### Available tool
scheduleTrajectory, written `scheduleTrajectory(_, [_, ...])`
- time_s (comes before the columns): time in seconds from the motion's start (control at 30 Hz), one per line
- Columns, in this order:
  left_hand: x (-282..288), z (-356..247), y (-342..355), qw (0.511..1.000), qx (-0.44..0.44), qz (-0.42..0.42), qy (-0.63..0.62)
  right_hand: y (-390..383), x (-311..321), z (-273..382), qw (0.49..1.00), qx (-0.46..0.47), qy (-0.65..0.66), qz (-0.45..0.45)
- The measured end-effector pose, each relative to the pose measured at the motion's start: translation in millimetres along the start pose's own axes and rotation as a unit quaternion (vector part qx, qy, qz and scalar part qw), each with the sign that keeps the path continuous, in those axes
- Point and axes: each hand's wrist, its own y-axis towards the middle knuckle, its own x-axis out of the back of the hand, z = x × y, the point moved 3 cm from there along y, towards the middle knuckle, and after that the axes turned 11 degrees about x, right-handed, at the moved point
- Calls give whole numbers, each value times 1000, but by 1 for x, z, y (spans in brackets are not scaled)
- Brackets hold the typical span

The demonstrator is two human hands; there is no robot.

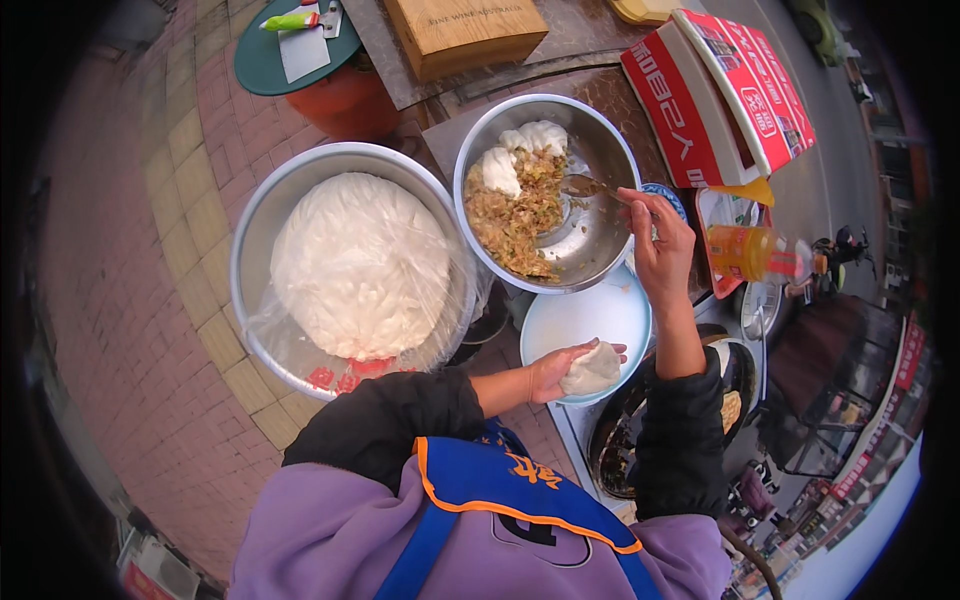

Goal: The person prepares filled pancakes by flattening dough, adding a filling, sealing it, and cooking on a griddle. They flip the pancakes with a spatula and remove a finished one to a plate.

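Note:
On the palm of my left hand [550,375] rests a flattened piece of pale dough [592,370], above the near edge of a light blue round dish [532,335] with a white inside. My right hand [660,245] grips the handle of a spoon [584,185], fingers closed round it. The spoon's head is at the edge of a chopped brownish-green filling [515,215] in a steel bowl [600,243]. White dough-like lumps [535,136] lie in that bowl beside the filling. To the left, a big steel basin [243,290] holds a large dough mass [360,255] under clear plastic.
A dark pan [610,445] with a browned flatbread [731,410] sits by my right forearm. An orange-yellow bottle [745,253] and a red-white carton [690,110] stand at right. A wooden box [465,35] and a green-lidded container [262,65] are at the back.

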Motion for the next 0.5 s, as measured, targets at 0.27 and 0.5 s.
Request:
scheduleTrajectory(0.27, [3, 0, -8, 995, -5, -94, -23, 33, -56, 11, 989, -132, 44, -51])
scheduleTrajectory(0.5, [15, 3, -6, 989, -12, -134, -61, 40, -97, -17, 956, -252, 150, -17])
